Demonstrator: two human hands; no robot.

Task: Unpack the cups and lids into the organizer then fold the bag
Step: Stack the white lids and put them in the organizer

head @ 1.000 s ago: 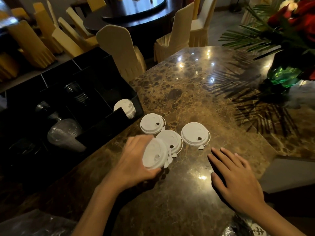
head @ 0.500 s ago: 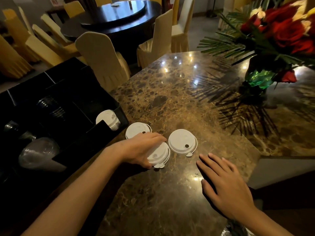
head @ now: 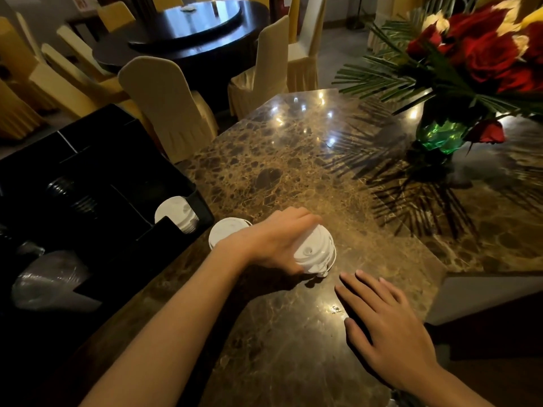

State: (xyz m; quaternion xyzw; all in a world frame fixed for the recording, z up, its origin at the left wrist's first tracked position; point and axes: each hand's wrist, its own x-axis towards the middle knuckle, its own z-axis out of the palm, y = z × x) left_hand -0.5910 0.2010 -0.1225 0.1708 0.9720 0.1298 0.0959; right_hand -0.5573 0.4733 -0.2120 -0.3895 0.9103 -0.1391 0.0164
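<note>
My left hand [head: 273, 240] grips a small stack of white lids [head: 316, 252], tilted and resting on the marble table [head: 293, 171]. One more white lid [head: 224, 232] lies flat just left of that hand, partly hidden by my wrist. The black organizer [head: 123, 218] stands at the left; a stack of white lids [head: 176, 212] fills its near right slot, and clear plastic cups [head: 50, 282] lie in its front compartment. My right hand [head: 388, 321] lies flat on the table, fingers apart, holding nothing. The bag is only a sliver at the bottom edge.
A vase of red roses [head: 446, 133] with palm leaves stands at the table's far right. Covered chairs [head: 167, 104] and a dark round table [head: 188, 33] lie beyond the far edge. The table's right edge drops off near my right hand.
My left hand has carried its lids right, onto the lids lying on the table, and now grips them as one stack. The right hand has stayed flat.
</note>
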